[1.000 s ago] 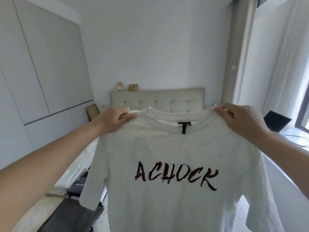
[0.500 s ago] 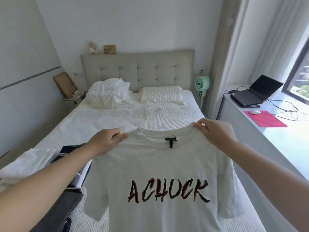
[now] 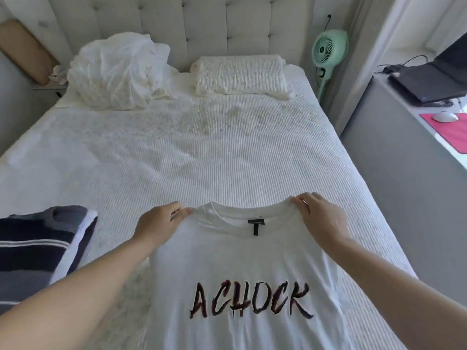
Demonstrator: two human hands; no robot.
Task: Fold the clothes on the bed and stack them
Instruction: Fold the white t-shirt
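We see a bright room lit by daylight from the right, where the bench (image 3: 452,137) edge washes out to near white. The white bed (image 3: 202,152) is almost overexposed, its ribbed weave fading in the glare. Shadows are soft and faint. The wide lens bends the headboard (image 3: 202,24) and walls outward at the edges. A slight blur softens the hands (image 3: 161,223) and far corners.

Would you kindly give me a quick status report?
Both hands, left and right, pinch white T-shirt shoulders over bed. Striped dark clothes lie left. Nothing blocking.
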